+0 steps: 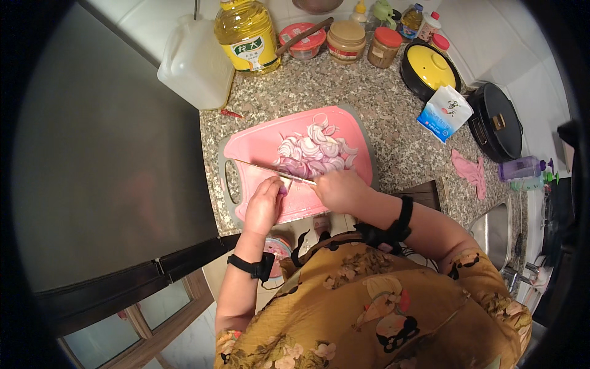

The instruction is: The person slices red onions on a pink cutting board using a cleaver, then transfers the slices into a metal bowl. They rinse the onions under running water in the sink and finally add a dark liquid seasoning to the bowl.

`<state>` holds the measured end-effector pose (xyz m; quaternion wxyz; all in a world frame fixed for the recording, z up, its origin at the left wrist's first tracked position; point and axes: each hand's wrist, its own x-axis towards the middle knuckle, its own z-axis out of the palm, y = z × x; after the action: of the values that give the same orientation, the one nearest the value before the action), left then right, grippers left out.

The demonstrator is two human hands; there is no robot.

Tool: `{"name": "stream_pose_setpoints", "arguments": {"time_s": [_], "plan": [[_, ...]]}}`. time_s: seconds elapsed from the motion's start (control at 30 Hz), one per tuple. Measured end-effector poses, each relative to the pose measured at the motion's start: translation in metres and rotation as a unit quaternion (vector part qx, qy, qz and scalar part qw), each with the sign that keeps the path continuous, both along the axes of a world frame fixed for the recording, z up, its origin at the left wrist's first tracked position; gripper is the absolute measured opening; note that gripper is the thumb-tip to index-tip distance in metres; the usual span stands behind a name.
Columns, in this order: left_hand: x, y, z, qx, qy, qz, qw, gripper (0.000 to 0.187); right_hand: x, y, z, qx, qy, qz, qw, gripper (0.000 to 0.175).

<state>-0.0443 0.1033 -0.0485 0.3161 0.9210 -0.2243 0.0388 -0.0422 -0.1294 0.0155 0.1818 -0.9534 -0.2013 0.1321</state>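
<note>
A pink cutting board (pixel 258 138) with a grey rim lies on the granite counter. Sliced red onion (pixel 318 147) is heaped on its far right half. My right hand (pixel 341 191) grips a kitchen knife (pixel 272 170), whose blade reaches left across the board, seen nearly edge-on. Under the fingers of my left hand (pixel 265 203) is a remaining piece of red onion (pixel 285 186), pressed to the board right beside the blade. My left palm and much of the knife handle are hidden.
Along the back stand a white plastic jug (pixel 196 64), a large cooking oil bottle (pixel 249 37) and several jars (pixel 345 41). To the right are a yellow-lidded pot (pixel 428 67), a blue-white packet (pixel 445 113), a black lidded pan (pixel 497 122), a pink cloth (pixel 470 170) and a sink (pixel 493 233).
</note>
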Motion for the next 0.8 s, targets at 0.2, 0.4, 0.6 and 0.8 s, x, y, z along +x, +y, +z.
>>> {"name": "stream_pose_setpoints", "arguments": {"time_s": [0.2,0.4,0.6,0.8], "plan": [[-0.002,0.000,-0.005,0.006,-0.005,0.005,1.000,0.024,-0.007,-0.008,0.016,-0.013,0.029,0.024,0.999,0.022],[-0.003,0.000,-0.002,-0.025,-0.013,0.010,1.000,0.028,0.001,0.008,0.002,-0.010,0.068,-0.023,0.997,0.021],[-0.005,-0.002,-0.007,-0.011,-0.042,0.026,0.999,0.024,-0.004,-0.004,0.018,-0.007,0.033,0.003,0.999,0.029],[-0.003,-0.004,-0.011,-0.014,-0.054,0.029,0.998,0.021,-0.003,0.003,0.008,-0.041,0.070,0.007,0.997,0.032]]}}
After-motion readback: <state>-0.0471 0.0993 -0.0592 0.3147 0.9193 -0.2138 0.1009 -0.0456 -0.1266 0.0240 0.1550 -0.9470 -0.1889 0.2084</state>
